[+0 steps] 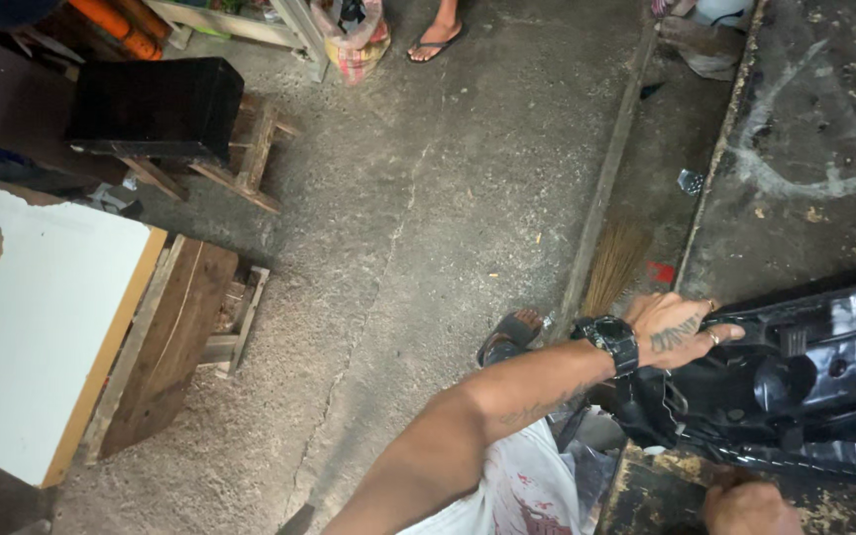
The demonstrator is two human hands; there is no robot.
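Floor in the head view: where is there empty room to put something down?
The big grey concrete floor is bare between the wooden frame by the white board and the broom. It is crowded at the right, where the left hand and right hand meet the black plastic part on the worn dark bench.

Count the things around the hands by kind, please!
Hands: 2 (left hand, right hand)
Black plastic part: 1
Wristwatch: 1
Broom: 1
Sandalled foot: 1
Total: 6
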